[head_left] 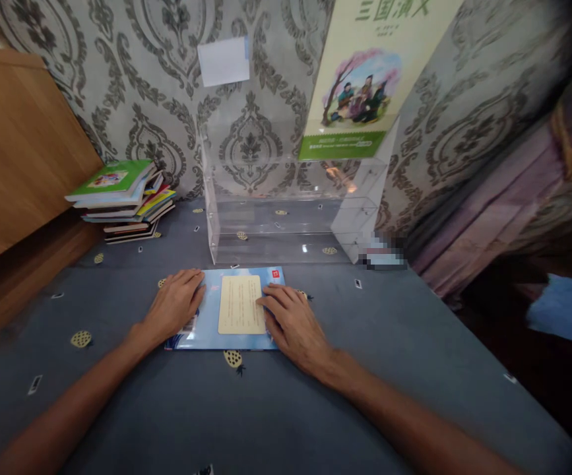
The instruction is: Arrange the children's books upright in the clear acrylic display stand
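A blue book (226,333) with a cream panel on its cover lies flat on the grey patterned tablecloth (266,409). My left hand (174,307) rests on its left edge, fingers stretched flat. My right hand (290,323) lies on its right edge, fingers spread over the cover. Behind the book stands a clear acrylic box (286,224), open toward me. A green and cream book (365,86) leans upright at the box's right side, against the wall.
A stack of several books (122,198) with a green one on top sits at the back left. A wooden panel (13,152) lines the left side. Purple curtain (503,198) hangs at the right. A white note (223,61) is stuck on the wallpaper.
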`<move>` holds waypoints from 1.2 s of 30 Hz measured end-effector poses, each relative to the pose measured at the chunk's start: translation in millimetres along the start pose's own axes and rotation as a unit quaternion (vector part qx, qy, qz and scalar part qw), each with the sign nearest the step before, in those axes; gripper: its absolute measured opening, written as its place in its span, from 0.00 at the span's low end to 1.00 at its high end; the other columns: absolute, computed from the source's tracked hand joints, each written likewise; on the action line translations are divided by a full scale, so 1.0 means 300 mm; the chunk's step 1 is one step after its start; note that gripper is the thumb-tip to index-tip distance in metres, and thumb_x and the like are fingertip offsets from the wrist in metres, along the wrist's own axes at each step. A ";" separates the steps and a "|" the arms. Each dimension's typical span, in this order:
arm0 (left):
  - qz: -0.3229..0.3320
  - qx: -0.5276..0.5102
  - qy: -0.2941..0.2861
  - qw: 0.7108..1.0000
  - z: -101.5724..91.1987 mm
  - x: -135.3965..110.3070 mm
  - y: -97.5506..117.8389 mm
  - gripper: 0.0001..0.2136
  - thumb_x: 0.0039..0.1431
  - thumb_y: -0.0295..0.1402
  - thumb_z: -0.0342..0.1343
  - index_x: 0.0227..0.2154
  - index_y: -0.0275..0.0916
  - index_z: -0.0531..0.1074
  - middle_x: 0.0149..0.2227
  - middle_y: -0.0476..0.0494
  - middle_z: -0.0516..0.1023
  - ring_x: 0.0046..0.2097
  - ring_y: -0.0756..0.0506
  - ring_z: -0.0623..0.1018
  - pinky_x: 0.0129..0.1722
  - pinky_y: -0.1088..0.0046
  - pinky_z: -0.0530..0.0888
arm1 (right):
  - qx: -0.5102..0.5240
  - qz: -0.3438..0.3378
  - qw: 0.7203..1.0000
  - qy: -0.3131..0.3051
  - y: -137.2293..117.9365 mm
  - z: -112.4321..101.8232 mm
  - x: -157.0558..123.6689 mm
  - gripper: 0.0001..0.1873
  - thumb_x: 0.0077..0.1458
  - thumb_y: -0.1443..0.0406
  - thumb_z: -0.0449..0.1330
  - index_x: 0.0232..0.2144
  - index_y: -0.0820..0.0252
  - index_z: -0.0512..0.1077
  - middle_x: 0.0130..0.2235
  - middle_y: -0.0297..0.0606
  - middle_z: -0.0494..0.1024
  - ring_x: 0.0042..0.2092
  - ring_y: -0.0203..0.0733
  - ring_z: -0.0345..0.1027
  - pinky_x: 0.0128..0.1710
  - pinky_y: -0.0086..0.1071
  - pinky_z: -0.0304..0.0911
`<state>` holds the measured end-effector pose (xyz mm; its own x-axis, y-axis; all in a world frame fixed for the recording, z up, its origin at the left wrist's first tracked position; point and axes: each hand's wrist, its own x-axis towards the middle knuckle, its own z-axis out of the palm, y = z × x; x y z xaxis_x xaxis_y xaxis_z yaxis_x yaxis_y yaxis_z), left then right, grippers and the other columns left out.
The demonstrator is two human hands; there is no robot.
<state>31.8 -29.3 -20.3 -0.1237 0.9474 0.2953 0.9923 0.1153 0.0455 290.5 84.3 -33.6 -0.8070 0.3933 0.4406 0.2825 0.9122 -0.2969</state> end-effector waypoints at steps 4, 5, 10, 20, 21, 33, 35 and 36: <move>0.021 -0.008 0.002 1.000 0.007 0.023 0.032 0.18 0.70 0.37 0.43 0.52 0.36 0.72 0.54 0.35 0.77 0.55 0.36 0.75 0.56 0.51 0.72 | -0.006 0.005 1.000 -0.007 -0.006 -0.007 0.002 0.13 0.62 0.72 0.53 0.45 0.59 0.74 0.52 0.47 0.76 0.56 0.53 0.65 0.53 0.47 0.62; 0.026 -0.008 0.002 1.000 0.009 0.029 0.041 0.17 0.70 0.37 0.43 0.52 0.36 0.72 0.54 0.35 0.77 0.54 0.37 0.74 0.55 0.51 0.72 | -0.007 0.005 1.000 -0.008 -0.007 -0.008 0.003 0.13 0.63 0.72 0.53 0.45 0.59 0.74 0.52 0.48 0.76 0.56 0.53 0.65 0.53 0.47 0.62; 0.044 -0.004 -0.002 0.999 0.011 0.054 0.092 0.15 0.70 0.35 0.44 0.50 0.36 0.72 0.53 0.35 0.77 0.53 0.38 0.74 0.53 0.54 0.73 | -0.005 0.005 1.000 -0.009 -0.008 -0.006 0.002 0.14 0.63 0.72 0.52 0.46 0.58 0.73 0.52 0.47 0.75 0.57 0.53 0.65 0.54 0.48 0.61; 0.049 -0.003 0.016 0.999 0.023 0.067 0.129 0.15 0.69 0.33 0.44 0.50 0.34 0.72 0.53 0.35 0.77 0.53 0.37 0.75 0.53 0.54 0.72 | -0.047 0.007 0.996 -0.072 -0.034 -0.024 0.085 0.14 0.63 0.71 0.53 0.48 0.63 0.73 0.56 0.51 0.75 0.59 0.54 0.65 0.63 0.57 0.54; 0.050 -0.002 0.019 0.999 0.025 0.066 0.127 0.15 0.69 0.33 0.44 0.50 0.33 0.72 0.53 0.34 0.77 0.52 0.37 0.75 0.52 0.54 0.73 | -0.050 -0.002 0.995 -0.086 -0.043 -0.014 0.111 0.14 0.64 0.71 0.53 0.49 0.65 0.73 0.58 0.52 0.73 0.61 0.54 0.64 0.64 0.56 0.53; 0.063 -0.004 0.047 0.997 0.047 0.063 0.118 0.17 0.68 0.31 0.44 0.51 0.31 0.73 0.53 0.32 0.77 0.52 0.36 0.76 0.51 0.53 0.73 | -0.029 0.009 0.991 -0.131 -0.017 0.080 0.209 0.25 0.69 0.62 0.50 0.62 0.71 0.63 0.66 0.56 0.63 0.70 0.53 0.52 0.68 0.51 0.50; 0.065 -0.001 0.047 0.997 0.047 0.063 0.116 0.17 0.68 0.31 0.45 0.51 0.31 0.73 0.53 0.32 0.77 0.52 0.35 0.76 0.52 0.52 0.73 | -0.033 0.022 0.990 -0.135 0.007 0.049 0.185 0.24 0.69 0.61 0.50 0.62 0.71 0.64 0.66 0.56 0.63 0.70 0.53 0.52 0.68 0.52 0.51; 0.065 0.000 0.047 0.997 0.047 0.062 0.115 0.17 0.68 0.31 0.45 0.51 0.31 0.73 0.53 0.32 0.77 0.52 0.35 0.76 0.52 0.53 0.73 | -0.035 0.031 0.990 -0.135 0.020 0.036 0.172 0.24 0.69 0.61 0.50 0.62 0.70 0.64 0.66 0.56 0.63 0.70 0.53 0.52 0.68 0.52 0.51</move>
<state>63.8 -3.4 -26.7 0.0057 0.9222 0.3867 1.0000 -0.0067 0.0012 244.9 109.0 -21.6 -0.8937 0.4116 0.1784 0.3630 0.8972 -0.2518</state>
